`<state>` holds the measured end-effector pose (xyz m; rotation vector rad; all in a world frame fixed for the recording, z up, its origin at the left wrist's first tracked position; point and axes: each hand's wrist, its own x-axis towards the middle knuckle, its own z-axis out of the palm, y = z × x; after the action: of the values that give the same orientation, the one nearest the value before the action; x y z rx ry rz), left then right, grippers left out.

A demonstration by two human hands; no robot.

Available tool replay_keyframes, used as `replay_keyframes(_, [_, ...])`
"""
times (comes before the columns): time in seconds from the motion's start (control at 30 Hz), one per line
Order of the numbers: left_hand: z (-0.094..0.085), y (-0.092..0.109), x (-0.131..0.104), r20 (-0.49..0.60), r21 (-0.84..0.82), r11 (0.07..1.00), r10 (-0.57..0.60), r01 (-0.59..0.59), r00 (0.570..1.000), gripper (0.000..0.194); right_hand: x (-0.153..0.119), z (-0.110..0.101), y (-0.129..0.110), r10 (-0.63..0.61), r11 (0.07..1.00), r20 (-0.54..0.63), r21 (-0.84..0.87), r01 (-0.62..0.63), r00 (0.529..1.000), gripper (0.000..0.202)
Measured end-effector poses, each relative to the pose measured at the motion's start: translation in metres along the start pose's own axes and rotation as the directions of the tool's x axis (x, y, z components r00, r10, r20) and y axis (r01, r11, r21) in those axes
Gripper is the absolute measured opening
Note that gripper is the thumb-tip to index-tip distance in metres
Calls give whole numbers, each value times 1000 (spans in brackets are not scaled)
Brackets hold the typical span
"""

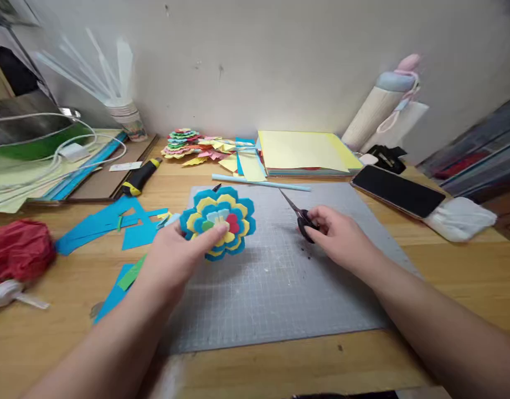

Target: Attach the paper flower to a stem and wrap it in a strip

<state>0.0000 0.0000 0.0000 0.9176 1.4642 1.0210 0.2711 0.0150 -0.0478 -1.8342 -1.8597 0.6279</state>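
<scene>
A layered paper flower [240,210] in blue and yellow, with red, green and pale petals at its centre, is pinched in my left hand [184,246]. My thumb presses on its middle; the fingers behind it are hidden. Over the right half of the grey cutting mat [271,299], my right hand [338,233] has its fingers on the black handles of a pair of scissors [301,213]. The blades point away to the upper left, close together. A rolled light-blue paper stick [263,183] lies along the mat's far edge.
Blue paper scraps [105,221] and crumpled red paper [20,249] lie left, near a black-yellow utility knife [142,176]. Stacked paper flowers [182,145] and yellow sheets [304,149] are at the back. A phone [398,190] and a bottle [375,105] stand right.
</scene>
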Motion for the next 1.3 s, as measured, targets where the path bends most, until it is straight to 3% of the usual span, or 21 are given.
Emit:
replay_keyframes(0.17, [-3, -12, 12, 182, -157, 987, -1, 31, 983, 42, 4, -5, 6, -12, 995, -74, -100, 4, 997, 22])
replay_keyframes(0.33, [1, -14, 3, 358, -139, 981, -76, 133, 931, 34, 0, -9, 3, -147, 972, -90, -198, 127, 985, 14])
replay_keyframes(0.4, [5, -16, -1, 389, -114, 982, -95, 151, 916, 33, -9, -10, -8, -175, 981, -112, -108, 163, 978, 16])
replay_keyframes(0.47, [9, -19, -5, 423, -86, 982, -118, 169, 898, 36, -22, -8, -24, -133, 971, -54, 192, 141, 990, 24])
replay_keyframes(0.5, [11, -20, -7, 441, -69, 982, -129, 177, 888, 37, -28, -6, -33, -101, 910, 85, 410, 58, 991, 30])
replay_keyframes(0.53, [13, -22, -9, 456, -50, 982, -139, 181, 879, 38, -35, -2, -41, -116, 804, 267, 591, -68, 957, 38])
replay_keyframes(0.6, [15, -23, -13, 476, 1, 984, -157, 177, 865, 40, -45, 7, -54, -187, 628, 510, 719, -297, 840, 42])
replay_keyframes(0.67, [16, -23, -16, 477, 60, 985, -171, 162, 862, 42, -51, 16, -61, -190, 512, 548, 763, -395, 814, 35])
replay_keyframes(0.73, [14, -21, -19, 473, 109, 983, -182, 148, 862, 46, -54, 23, -64, -170, 421, 528, 803, -423, 832, 29])
replay_keyframes(0.87, [12, -20, -20, 464, 15, 991, -127, 136, 876, 45, -54, 27, -62, -171, 290, 513, 842, -454, 841, 25])
replay_keyframes(0.97, [13, -20, -20, 498, -40, 985, -125, 166, 858, 40, -54, 26, -62, -173, 269, 518, 843, -466, 838, 25])
replay_keyframes(1.1, [15, -19, -20, 549, 28, 988, -143, 152, 824, 39, -55, 26, -62, -179, 310, 512, 840, -446, 840, 26])
replay_keyframes(1.3, [15, -21, -22, 496, 51, 996, -95, 80, 863, 36, -59, 28, -59, -202, 397, 487, 834, -383, 850, 30])
